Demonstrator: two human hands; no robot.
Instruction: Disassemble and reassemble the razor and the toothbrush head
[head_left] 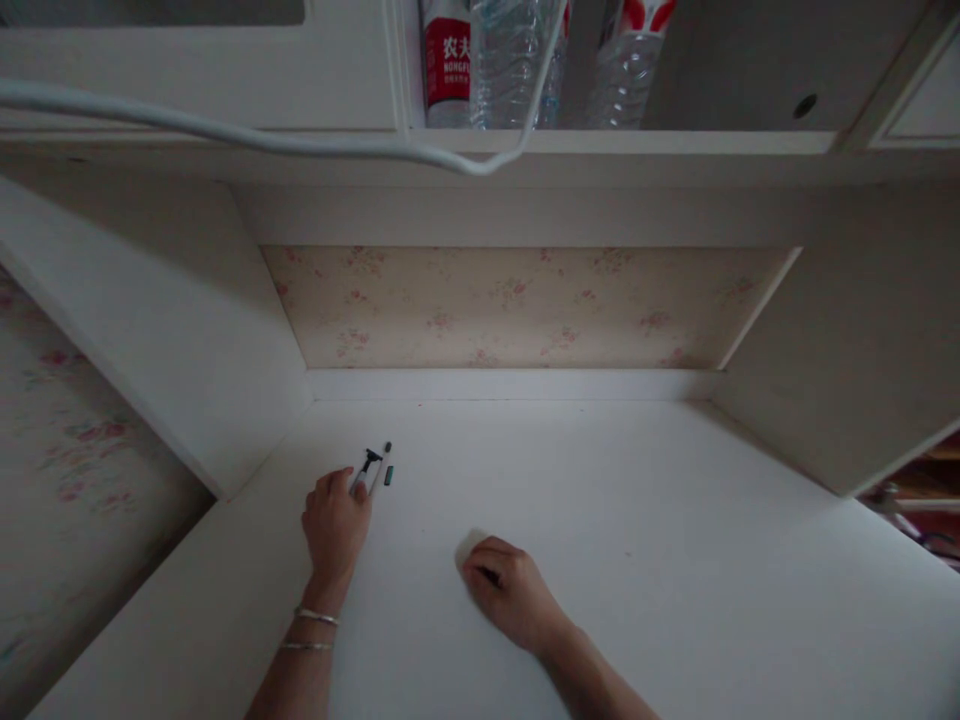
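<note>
My left hand (337, 515) is at the left part of the white desktop, its thumb and fingers closed around the pale handle of a small razor (367, 462) with a black T-shaped head. Just right of it lies a thin white stick with a dark tip (382, 464), perhaps a toothbrush or pen; its lower end is close to my thumb. Beside that is a short dark-green piece (388, 476), too small to identify. Nearer the middle, my right hand (514, 590) rests on the desktop with its fingers curled into a loose fist, and nothing shows in it.
The white desktop (600, 500) runs back to a floral-papered wall panel (487, 310) between two side panels. Overhead, a shelf holds several plastic bottles (510, 60), some with red labels. A white cable (300, 142) hangs across the shelf front.
</note>
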